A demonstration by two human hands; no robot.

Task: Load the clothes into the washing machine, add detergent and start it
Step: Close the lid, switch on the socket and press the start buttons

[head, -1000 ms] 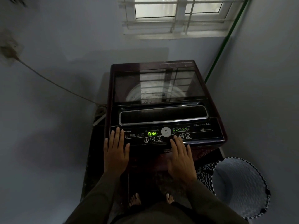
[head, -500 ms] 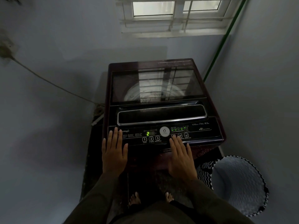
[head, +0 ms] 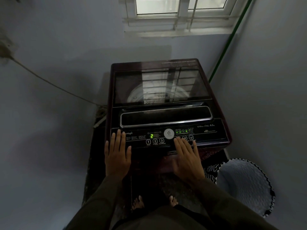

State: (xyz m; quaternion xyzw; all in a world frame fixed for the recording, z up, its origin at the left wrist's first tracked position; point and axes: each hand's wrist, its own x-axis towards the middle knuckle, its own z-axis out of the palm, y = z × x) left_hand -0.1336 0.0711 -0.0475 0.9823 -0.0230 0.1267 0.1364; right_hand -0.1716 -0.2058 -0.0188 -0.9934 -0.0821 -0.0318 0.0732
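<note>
The washing machine [head: 166, 103] stands in the corner, lid shut, its buttons facing the person. The left hand [head: 117, 155] and right hand [head: 187, 160] lie flat, fingers spread, on its front edge. Small panel words are too blurry to read.

washing machine [head: 167, 103] under window [head: 181, 12], basket [head: 244, 185] at its right

Flat hands [head: 118, 155] on washer panel [head: 167, 136]

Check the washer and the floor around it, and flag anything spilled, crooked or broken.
Nothing stands out. The washer's lid is shut and sits square, its display shows a green 2, and the basket stands upright beside it.
</note>
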